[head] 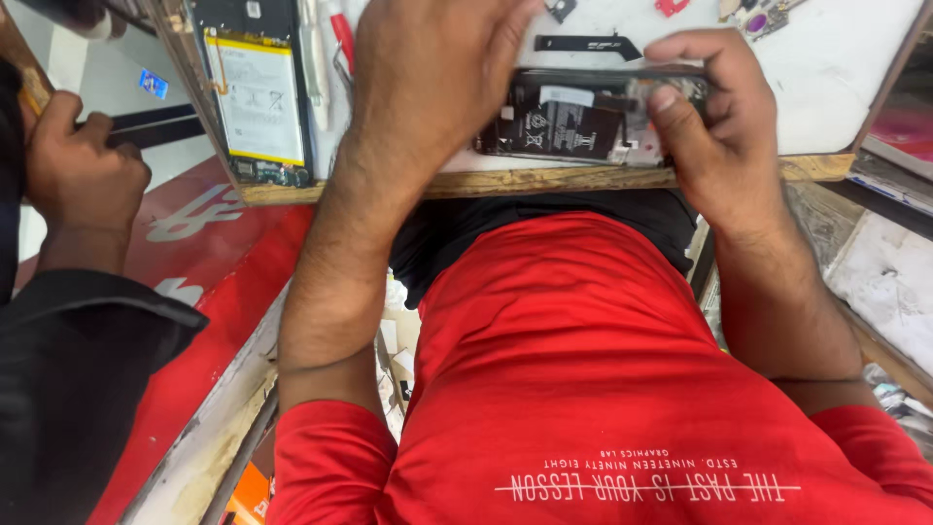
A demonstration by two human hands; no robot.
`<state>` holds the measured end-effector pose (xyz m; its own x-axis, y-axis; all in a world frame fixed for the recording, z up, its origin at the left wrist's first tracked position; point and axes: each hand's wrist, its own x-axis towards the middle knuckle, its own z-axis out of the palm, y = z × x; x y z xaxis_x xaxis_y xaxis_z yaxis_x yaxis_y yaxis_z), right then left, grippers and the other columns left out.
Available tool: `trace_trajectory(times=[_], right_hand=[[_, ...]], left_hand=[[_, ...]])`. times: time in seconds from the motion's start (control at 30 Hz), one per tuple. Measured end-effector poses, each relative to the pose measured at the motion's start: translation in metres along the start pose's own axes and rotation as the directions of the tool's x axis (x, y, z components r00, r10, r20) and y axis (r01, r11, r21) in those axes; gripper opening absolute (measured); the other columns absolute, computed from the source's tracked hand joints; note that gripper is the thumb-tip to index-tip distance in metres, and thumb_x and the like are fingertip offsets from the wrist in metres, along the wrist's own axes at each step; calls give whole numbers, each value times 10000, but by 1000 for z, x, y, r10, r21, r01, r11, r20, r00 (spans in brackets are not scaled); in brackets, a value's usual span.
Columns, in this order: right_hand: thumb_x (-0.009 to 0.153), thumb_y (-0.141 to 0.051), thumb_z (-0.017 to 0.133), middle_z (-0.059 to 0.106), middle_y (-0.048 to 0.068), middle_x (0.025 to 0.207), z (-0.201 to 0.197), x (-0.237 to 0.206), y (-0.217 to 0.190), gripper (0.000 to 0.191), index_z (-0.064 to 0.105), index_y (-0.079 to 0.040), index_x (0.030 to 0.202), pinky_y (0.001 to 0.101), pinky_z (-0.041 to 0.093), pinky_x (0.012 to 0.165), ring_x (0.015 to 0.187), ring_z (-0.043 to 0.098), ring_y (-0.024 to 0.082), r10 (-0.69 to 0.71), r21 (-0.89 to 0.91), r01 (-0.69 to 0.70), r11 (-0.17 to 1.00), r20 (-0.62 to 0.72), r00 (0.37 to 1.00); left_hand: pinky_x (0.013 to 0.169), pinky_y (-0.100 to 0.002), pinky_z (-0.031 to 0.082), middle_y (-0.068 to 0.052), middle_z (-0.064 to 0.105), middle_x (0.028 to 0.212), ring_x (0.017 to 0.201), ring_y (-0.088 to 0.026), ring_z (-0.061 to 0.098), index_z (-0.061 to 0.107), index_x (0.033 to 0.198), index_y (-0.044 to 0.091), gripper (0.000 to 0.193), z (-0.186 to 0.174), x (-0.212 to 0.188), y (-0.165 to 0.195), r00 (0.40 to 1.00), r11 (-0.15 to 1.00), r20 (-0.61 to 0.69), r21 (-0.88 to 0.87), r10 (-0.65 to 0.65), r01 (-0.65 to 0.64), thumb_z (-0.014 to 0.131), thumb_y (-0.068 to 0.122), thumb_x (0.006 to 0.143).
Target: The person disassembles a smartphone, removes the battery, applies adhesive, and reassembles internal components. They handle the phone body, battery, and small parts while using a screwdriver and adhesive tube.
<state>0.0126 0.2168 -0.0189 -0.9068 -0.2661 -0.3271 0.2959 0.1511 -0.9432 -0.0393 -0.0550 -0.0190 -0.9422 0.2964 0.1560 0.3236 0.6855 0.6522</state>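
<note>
While you lean over the tabletop [836, 68], both your hands are on the opened phone [573, 122] lying near the front edge, upper centre of the frame. Your left hand [428, 78] covers its left end, fingers curled down over it so the grip itself is hidden. Your right hand [714, 117] pinches the right end, thumb [671, 122] pressed on the exposed inside, fingers wrapped over the far edge. Inside that phone sits a black battery [564, 126] with a small white rectangular label near its top and white symbols printed across its face.

Over at upper left, a second opened phone [255, 92] lies flat, showing a white battery [258, 97] with a yellow border and small dark markings at its lower part. Just beyond your phone, a thin black strip part [588, 44] rests on the white surface. A red-handled tool [342, 34] lies beside the second phone.

At the far left, another person's hand [78, 165], in a dark sleeve, closes around a dark flat piece [155, 124]. Below it runs a red panel [209, 262] with large pale lettering.
</note>
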Motion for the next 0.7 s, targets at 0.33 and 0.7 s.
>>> trace_trajectory(times=[0.33,0.7], right_hand=[[1097,50,503,630,13,1134,3,7,-23,277,496,-35,1360,159,486,815,933,584,14,152,83,-152,985,11,988],[1177,133,463,644,36,965,-2,1,-4,347,376,-32,1470,159,407,620,727,544,29,-20,-42,20,999,2,1000]], left_hand=[[849,-408,479,3,649,1099,1027,-216,612,722,1213,103,228,26,-18,22,979,982,94,-72,182,-176,794,223,1032],[775,-372,483,-2,594,991,967,-193,600,691,1001,103,124,52,-10,38,943,926,40,176,331,-333,732,183,916]])
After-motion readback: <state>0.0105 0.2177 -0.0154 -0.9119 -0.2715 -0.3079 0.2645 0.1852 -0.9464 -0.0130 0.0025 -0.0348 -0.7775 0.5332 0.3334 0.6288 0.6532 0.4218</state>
